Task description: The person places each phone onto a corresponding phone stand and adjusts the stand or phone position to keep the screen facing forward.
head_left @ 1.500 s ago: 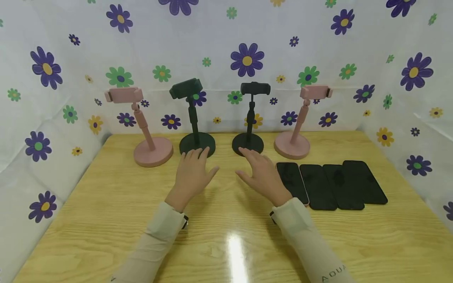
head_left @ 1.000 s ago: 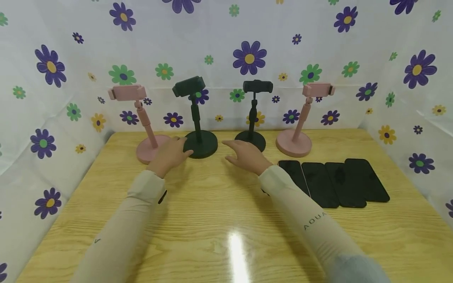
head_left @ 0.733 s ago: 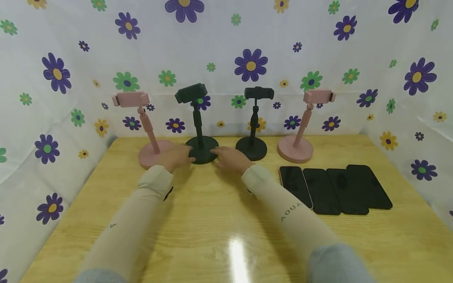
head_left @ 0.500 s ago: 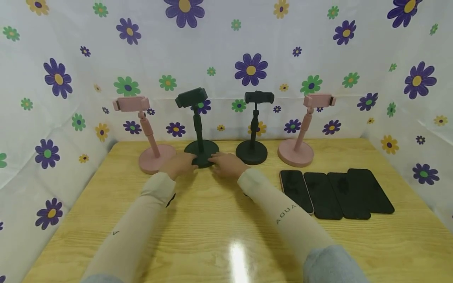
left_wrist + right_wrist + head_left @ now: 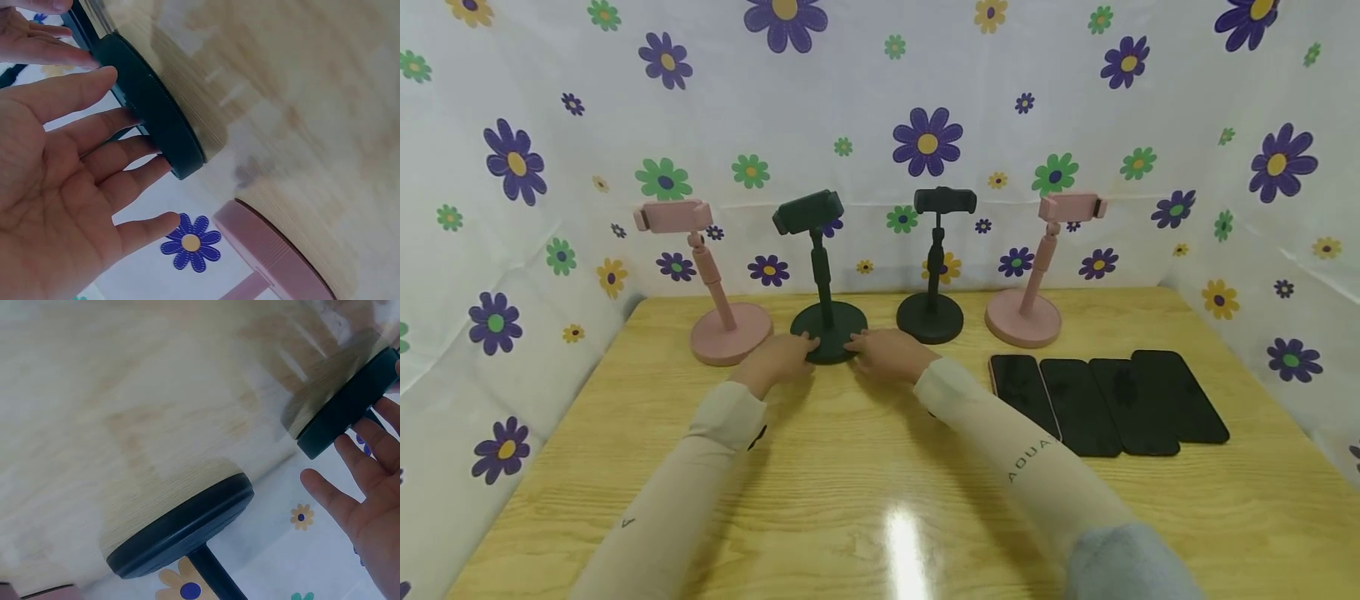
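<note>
A light wooden table (image 5: 850, 467) stands inside a booth of white cloth (image 5: 850, 75) printed with purple, green and yellow flowers. At its far side, a person's left hand (image 5: 778, 360) and right hand (image 5: 883, 353) meet at the round base of a dark green phone stand (image 5: 828, 329). The left fingers (image 5: 103, 122) are straight and spread, their tips touching the rim of the base from the left; nothing is gripped. The right fingers (image 5: 365, 459) are likewise extended and loose, lying against the rim from the right, the palm open. The stand is upright between the two hands, its post rising to a tilted clamp head near the backdrop. Both forearms wear pale beige sleeves (image 5: 992, 433), the right one lettered "AQUA".

Just left of the held stand is a pink phone stand (image 5: 730, 332), its base near the left hand but apart from it. To the right stands a black phone stand (image 5: 929, 317), close behind the right hand, and beyond it a second pink stand (image 5: 1022, 317). The four stands form a row along the back edge of the table. Four dark phones (image 5: 1108, 404) lie face up, side by side and partly overlapping, at the right of the table, well apart from both hands. A bright glare falls on the tabletop nearest the camera.
</note>
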`<state>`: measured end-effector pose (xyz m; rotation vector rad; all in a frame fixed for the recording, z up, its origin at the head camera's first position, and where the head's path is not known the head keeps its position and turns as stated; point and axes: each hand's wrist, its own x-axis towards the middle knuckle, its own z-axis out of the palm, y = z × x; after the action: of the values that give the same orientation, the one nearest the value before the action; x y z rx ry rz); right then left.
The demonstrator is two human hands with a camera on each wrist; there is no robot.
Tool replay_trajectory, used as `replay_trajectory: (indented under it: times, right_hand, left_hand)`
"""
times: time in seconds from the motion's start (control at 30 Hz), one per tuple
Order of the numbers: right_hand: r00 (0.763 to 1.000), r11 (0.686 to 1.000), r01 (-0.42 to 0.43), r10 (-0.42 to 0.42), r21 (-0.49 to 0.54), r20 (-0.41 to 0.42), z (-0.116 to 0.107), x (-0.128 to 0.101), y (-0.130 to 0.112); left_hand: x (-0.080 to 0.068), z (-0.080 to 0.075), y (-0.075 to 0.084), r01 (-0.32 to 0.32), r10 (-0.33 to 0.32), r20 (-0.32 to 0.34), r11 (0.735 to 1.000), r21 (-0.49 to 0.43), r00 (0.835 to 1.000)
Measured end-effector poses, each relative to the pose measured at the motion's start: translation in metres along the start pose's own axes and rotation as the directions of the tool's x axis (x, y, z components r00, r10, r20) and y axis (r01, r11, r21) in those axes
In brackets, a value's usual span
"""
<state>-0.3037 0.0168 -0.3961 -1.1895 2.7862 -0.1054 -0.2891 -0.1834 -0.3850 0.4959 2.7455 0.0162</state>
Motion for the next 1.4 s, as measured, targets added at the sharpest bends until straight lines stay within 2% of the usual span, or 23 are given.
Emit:
replay_trajectory:
  times: [0.17,0.27,0.33,0.37,0.43,0.53,0.6,0.63,0.67,0.73,0.83,0.97,1.17,1.27,1.4]
  right_hand:
    - [1.0,0.999,0.02,-0.02,-0.025,0.001,-0.004,-0.017,-0.005]
    - [1.0,0.998,0.027,-0.027,-0.048,0.007,-0.003,-0.024,-0.006]
    - [0.999,0.998,0.042,-0.042,-0.052,0.005,-0.002,-0.027,-0.005]
    - [0.999,0.997,0.054,-0.054,-0.055,0.001,-0.002,-0.029,-0.005]
    - [0.997,0.996,0.074,-0.074,-0.055,0.0,-0.001,-0.03,-0.003]
    - [0.996,0.993,0.093,-0.094,-0.066,-0.005,0.001,-0.03,0.002]
    - [0.995,0.994,0.095,-0.096,-0.052,-0.009,0.002,-0.03,0.005]
    - [0.995,0.994,0.096,-0.097,-0.045,-0.01,0.002,-0.03,0.007]
    - [0.995,0.995,0.097,-0.098,-0.037,-0.007,0.002,-0.031,0.008]
    - [0.995,0.995,0.104,-0.104,-0.003,-0.008,0.0,-0.032,0.008]
    - [0.994,0.994,0.11,-0.11,0.009,0.001,-0.003,-0.034,0.005]
    - [0.995,0.995,0.098,-0.097,-0.032,0.027,-0.008,-0.042,-0.002]
    - [0.993,0.993,0.112,-0.11,-0.034,0.051,-0.01,-0.059,-0.015]
    - [0.989,0.989,0.14,-0.139,-0.035,0.049,-0.01,-0.066,-0.019]
    - [0.983,0.982,0.181,-0.178,-0.059,0.052,-0.007,-0.074,-0.018]
  left_hand:
    - [-0.014,0.002,0.008,-0.039,0.038,-0.032,0.999,-0.018,0.999]
    - [-0.021,0.003,0.009,-0.055,0.042,-0.108,0.991,-0.12,0.993]
    - [-0.024,0.002,0.008,-0.062,0.013,-0.2,0.968,-0.242,0.98]
    - [-0.025,0.0,0.007,-0.061,-0.019,-0.243,0.947,-0.316,0.97]
    - [-0.023,-0.004,0.003,-0.084,-0.082,-0.326,0.882,-0.464,0.942]
    - [-0.014,-0.017,0.0,-0.167,-0.148,-0.414,0.756,-0.633,0.898]
    - [-0.005,-0.027,0.001,-0.244,-0.141,-0.455,0.686,-0.685,0.879]
    - [-0.001,-0.032,0.002,-0.279,-0.129,-0.473,0.662,-0.695,0.871]
    - [0.003,-0.037,0.003,-0.311,-0.114,-0.487,0.64,-0.703,0.866]
    - [0.007,-0.045,0.008,-0.353,-0.086,-0.504,0.613,-0.707,0.859]
    - [0.009,-0.051,0.012,-0.379,-0.065,-0.51,0.59,-0.713,0.858]
    - [0.004,-0.05,0.015,-0.395,-0.047,-0.508,0.568,-0.722,0.86]
    - [-0.015,-0.039,0.02,-0.429,-0.031,-0.522,0.531,-0.731,0.852]
    - [-0.023,-0.036,0.022,-0.43,-0.02,-0.52,0.536,-0.727,0.854]
    - [-0.029,-0.034,0.025,-0.433,0.012,-0.517,0.561,-0.705,0.856]
